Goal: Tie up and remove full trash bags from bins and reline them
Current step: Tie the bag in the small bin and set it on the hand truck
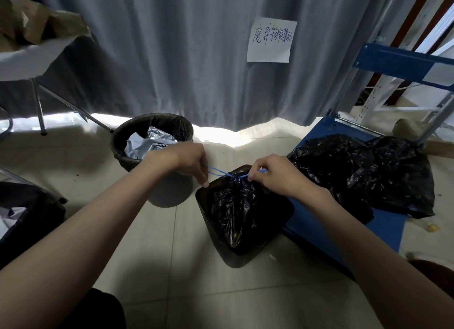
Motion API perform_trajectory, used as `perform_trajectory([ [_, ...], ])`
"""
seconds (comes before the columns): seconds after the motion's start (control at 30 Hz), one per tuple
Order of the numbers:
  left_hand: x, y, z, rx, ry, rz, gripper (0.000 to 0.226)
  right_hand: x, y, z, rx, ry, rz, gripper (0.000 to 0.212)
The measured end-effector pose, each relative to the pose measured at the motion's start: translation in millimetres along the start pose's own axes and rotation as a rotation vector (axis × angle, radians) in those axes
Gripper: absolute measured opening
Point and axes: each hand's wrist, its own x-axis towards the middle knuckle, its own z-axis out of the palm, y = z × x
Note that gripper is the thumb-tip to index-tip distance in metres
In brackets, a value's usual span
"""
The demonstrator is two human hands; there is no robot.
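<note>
The black trash bag [235,205] is sitting inside the square black bin [248,252] on the floor, its neck gathered at the top, and in the head view we are pinching one run of the blue drawstring [221,173] with our left hand [194,161] while our right hand [272,175] is gripping the other end, fingers of both curled tight on the cord. We are judging the film thin, soft and slippery, the load probably light, so we are taking hold by the cord and the bunched neck rather than the sides, which could tear.
</note>
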Motion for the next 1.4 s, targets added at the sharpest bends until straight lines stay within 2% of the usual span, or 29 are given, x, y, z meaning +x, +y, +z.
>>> perform_trajectory([
  [0.07,0,1,-2,0.024,0.151,-0.012,0.030,2,0,1,0.004,0.023,0.001,0.014],
  [0.13,-1,5,-2,0.058,0.253,-0.032,0.048,1,-2,2,0.006,0.031,-0.002,0.013],
  [0.2,0,8,-1,0.106,0.224,-0.006,0.062,1,-4,1,0.009,0.032,-0.016,0.012],
  [0.3,-1,11,-1,0.082,0.055,0.047,0.069,0,-8,-2,0.028,0.021,-0.041,0.011],
  [0.43,-3,20,4,-0.094,-0.158,0.089,0.059,-2,-11,-3,0.045,0.013,-0.065,0.009],
  [0.57,1,21,7,-0.130,-0.095,0.120,0.028,-3,-13,-4,0.032,0.013,-0.067,0.012],
  [0.63,0,22,3,-0.157,-0.046,0.149,0.020,-4,-15,-5,0.045,0.000,-0.073,0.014],
  [0.77,-1,26,3,-0.274,0.006,0.188,0.026,-5,-19,-5,0.073,-0.028,-0.083,0.016],
  [0.93,1,25,6,-0.232,0.005,0.207,0.036,-6,-23,-8,0.061,-0.094,-0.094,0.017],
  [1.07,0,26,8,-0.334,0.055,0.227,0.037,-9,-24,-8,0.054,-0.172,-0.085,0.020],
  [1.23,2,30,17,-0.180,0.267,0.313,0.031,-9,-25,0,-0.031,-0.252,-0.155,0.016],
  [1.4,5,35,41,-0.027,0.332,0.216,0.025,-10,-17,10,-0.158,-0.349,-0.198,0.017],
])
